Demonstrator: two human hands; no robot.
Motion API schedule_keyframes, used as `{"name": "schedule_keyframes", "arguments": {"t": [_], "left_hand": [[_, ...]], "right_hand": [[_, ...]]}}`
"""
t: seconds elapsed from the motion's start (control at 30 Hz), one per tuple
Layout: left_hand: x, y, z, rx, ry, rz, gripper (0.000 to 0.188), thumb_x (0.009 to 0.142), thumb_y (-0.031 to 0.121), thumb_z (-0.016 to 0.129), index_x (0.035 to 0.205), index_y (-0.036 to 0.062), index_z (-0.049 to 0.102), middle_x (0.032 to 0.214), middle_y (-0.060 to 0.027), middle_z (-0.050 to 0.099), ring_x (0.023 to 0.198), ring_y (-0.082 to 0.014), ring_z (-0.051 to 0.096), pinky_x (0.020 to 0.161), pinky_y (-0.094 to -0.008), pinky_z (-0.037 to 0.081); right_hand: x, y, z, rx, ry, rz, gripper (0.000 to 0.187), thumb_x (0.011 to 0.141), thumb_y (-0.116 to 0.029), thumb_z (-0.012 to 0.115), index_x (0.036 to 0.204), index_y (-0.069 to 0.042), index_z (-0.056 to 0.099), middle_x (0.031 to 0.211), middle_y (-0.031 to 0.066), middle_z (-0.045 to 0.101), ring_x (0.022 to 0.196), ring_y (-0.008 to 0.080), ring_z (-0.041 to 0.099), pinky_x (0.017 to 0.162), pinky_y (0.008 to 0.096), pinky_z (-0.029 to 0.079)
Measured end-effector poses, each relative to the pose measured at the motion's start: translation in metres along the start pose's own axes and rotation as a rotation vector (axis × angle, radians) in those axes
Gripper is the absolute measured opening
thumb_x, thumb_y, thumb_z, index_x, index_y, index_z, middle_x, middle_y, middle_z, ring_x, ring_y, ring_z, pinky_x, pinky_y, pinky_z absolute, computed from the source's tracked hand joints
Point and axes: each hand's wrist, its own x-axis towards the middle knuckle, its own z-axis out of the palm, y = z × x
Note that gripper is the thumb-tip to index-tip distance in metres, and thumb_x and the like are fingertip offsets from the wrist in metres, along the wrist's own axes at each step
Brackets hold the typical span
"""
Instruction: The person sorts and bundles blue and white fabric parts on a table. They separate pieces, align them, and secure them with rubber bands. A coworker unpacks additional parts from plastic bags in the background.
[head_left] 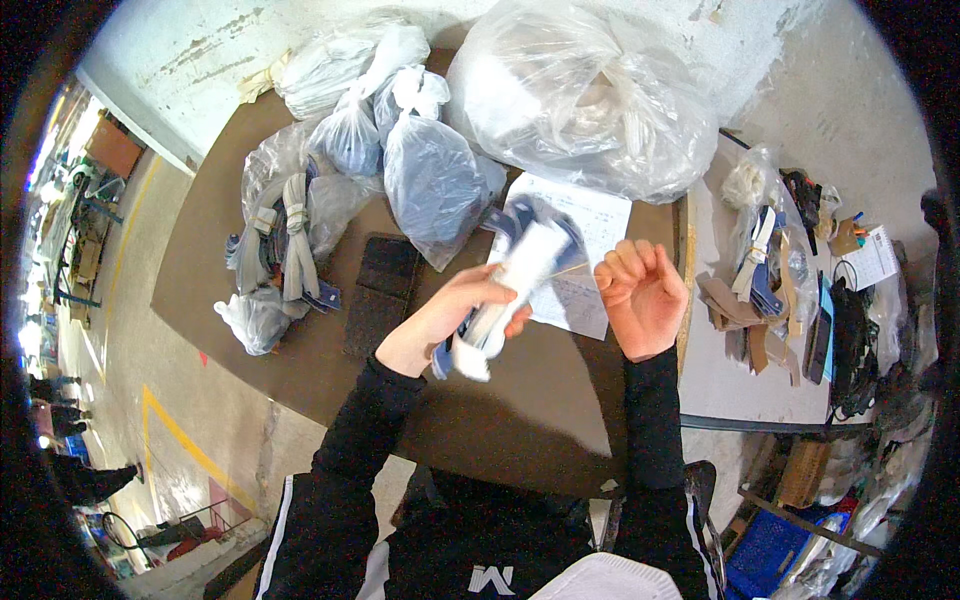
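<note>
My left hand [455,312] is wrapped round a bundle of white and blue fabric strips [527,262], held tilted above the brown table. The bundle's upper end is blurred by motion. To its right, my right hand [643,290] is raised with the fingers curled in. A thin tan strand [574,270], like a rubber band, stretches from the bundle to these fingers. Beneath both lies a white sheet of paper [597,222] with writing on it.
Clear plastic bags of blue pieces [432,175] and one large clear bag [590,110] line the table's back. Tied strip bundles [293,235] sit at left beside a dark flat block [382,290]. A side table [740,395] at right bears more bundles, cardboard pieces and a notepad [872,258].
</note>
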Motion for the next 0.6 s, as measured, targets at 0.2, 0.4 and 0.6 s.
{"name": "schedule_keyframes", "arguments": {"t": [0.2, 0.4, 0.6], "left_hand": [[-0.008, -0.011, 0.010, -0.050, -0.501, -0.382, 0.051, 0.081, 0.019, 0.066, 0.121, -0.0062, 0.046, 0.082, -0.0135, 0.057, 0.068, -0.0170, 0.054, 0.057, -0.0279, 0.042], [-0.004, -0.009, 0.018, 0.142, -0.011, 0.090, 0.028, 0.094, 0.020, 0.059, 0.116, 0.0033, 0.051, 0.089, -0.0044, 0.063, 0.083, -0.0111, 0.061, 0.073, -0.0259, 0.048], [0.019, -0.031, 0.013, 0.173, 0.318, 0.324, 0.037, 0.097, 0.017, 0.054, 0.131, 0.0041, 0.043, 0.103, -0.0043, 0.062, 0.096, -0.0118, 0.060, 0.080, -0.0268, 0.050]], "right_hand": [[0.000, -0.022, 0.007, 0.105, 0.145, -0.340, 0.043, 0.098, -0.025, 0.049, 0.138, -0.009, 0.046, 0.145, 0.0128, 0.044, 0.076, 0.0094, 0.048, 0.056, 0.0222, 0.042], [-0.005, -0.028, 0.005, -0.662, 0.556, -0.528, 0.029, 0.095, -0.021, 0.055, 0.119, -0.006, 0.059, 0.094, 0.0017, 0.062, 0.062, 0.0059, 0.044, 0.049, 0.0210, 0.036], [-0.003, 0.050, 0.025, -1.403, 0.235, 0.011, 0.014, 0.089, -0.007, 0.062, 0.101, -0.004, 0.068, 0.079, -0.0013, 0.060, 0.069, 0.0072, 0.055, 0.059, 0.0221, 0.044]]}}
